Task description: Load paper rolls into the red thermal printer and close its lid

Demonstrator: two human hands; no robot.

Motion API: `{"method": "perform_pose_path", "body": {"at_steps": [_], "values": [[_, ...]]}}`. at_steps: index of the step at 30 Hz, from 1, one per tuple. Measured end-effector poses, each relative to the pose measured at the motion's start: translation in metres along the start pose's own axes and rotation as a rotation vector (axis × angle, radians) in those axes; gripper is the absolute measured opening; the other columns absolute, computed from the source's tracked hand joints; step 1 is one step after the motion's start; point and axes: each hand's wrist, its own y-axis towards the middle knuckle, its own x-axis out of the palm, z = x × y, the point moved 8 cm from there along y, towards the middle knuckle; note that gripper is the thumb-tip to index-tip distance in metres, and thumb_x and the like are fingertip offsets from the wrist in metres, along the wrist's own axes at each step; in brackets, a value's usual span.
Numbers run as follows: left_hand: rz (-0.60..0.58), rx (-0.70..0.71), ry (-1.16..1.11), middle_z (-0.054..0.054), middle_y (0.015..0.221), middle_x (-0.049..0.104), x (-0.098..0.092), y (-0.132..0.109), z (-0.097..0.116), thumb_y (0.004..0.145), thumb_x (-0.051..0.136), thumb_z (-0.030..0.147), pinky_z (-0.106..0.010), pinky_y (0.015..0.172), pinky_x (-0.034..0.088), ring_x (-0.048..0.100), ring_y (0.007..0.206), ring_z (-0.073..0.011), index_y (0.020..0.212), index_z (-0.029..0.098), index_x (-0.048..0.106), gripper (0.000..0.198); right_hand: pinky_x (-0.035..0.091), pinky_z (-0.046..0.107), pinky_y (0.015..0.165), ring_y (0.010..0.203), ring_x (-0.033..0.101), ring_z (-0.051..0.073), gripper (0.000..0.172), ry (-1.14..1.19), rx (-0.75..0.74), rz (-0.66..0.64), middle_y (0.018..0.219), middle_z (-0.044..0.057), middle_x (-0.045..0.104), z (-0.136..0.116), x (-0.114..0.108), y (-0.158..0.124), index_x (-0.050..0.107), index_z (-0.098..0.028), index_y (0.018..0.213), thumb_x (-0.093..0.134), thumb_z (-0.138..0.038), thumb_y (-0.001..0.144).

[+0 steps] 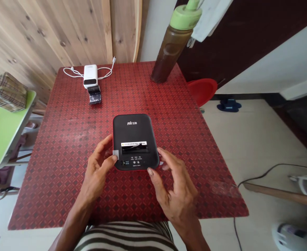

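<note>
Squarely between a left hand [97, 170] and a right hand [178, 183], a black device [132, 131] faces upward at the red worktop [187, 122]

Far left of the left fingers, a plaid fabric item [10, 90] sits on a green surface [5, 146]. Beyond the left fingertips, toward the worktop's back edge, lies a white gadget [91, 74] with a white cable [73, 74] around it and a crumpled black strip [95, 96] at its near end.

The left fingers hold the device lightly by its left side, the thumb over a small clear tab [116, 152] at the edge. Between the two sets of fingers are a white label [133, 144], a dark slot [135, 149] just below it and a row of small controls. Whether the device rests flat or is slightly raised cannot be told.

The right fingers are spread around its near right corner, index finger by the side and thumb by the front edge; whether they press on it is unclear. For a good hold, light, even pressure from both sides seems best, with the fingertips clear of the slot and controls, and the left thumb gentle on the tab.

Well beyond the right fingers, a tall brown bottle [169, 48] with a green lid stands near the back; farther right, blue slippers [229, 105] lie on the floor [221, 139].
</note>
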Motion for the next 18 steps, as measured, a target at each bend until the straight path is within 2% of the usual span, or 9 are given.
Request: {"method": "perform_pose_path", "body": {"at_steps": [3, 6, 15, 18], "values": [[0.02, 0.01, 0.012, -0.007, 0.162, 0.073, 0.001, 0.002, 0.003, 0.1, 0.084, 0.037, -0.052, 0.118, 0.059, 0.069, 0.148, -0.0362, 0.152, 0.033, 0.074, 0.054, 0.073, 0.038, 0.089, 0.107, 0.081, 0.024, 0.057, 0.005, 0.054, 0.019, 0.14, 0.016, 0.079, 0.002, 0.002, -0.008, 0.056, -0.022, 0.165, 0.074, -0.023, 0.11], [0.032, 0.012, 0.005, -0.007, 0.16, 0.074, 0.003, 0.003, 0.004, 0.099, 0.082, 0.036, -0.054, 0.125, 0.053, 0.068, 0.148, -0.0349, 0.151, 0.032, 0.074, 0.052, 0.073, 0.036, 0.084, 0.094, 0.08, 0.021, 0.057, 0.002, 0.083, 0.039, 0.135, 0.014, 0.081, 0.003, 0.003, -0.01, 0.056, -0.023, 0.164, 0.075, -0.025, 0.11], [0.106, 0.01, 0.021, -0.008, 0.157, 0.074, 0.009, 0.002, 0.006, 0.098, 0.075, 0.032, -0.055, 0.129, 0.046, 0.066, 0.149, -0.0341, 0.149, 0.029, 0.074, 0.051, 0.074, 0.04, 0.084, 0.095, 0.082, 0.025, 0.054, 0.012, 0.119, 0.038, 0.124, 0.015, 0.081, 0.012, 0.007, -0.011, 0.057, -0.019, 0.16, 0.073, -0.036, 0.111], [0.115, 0.024, 0.021, -0.009, 0.156, 0.075, 0.01, 0.002, 0.007, 0.097, 0.074, 0.031, -0.055, 0.128, 0.047, 0.066, 0.149, -0.0338, 0.148, 0.028, 0.074, 0.051, 0.073, 0.04, 0.084, 0.095, 0.082, 0.025, 0.053, 0.02, 0.126, 0.044, 0.124, 0.016, 0.082, 0.012, 0.008, -0.012, 0.058, -0.018, 0.159, 0.073, -0.036, 0.111]]}}
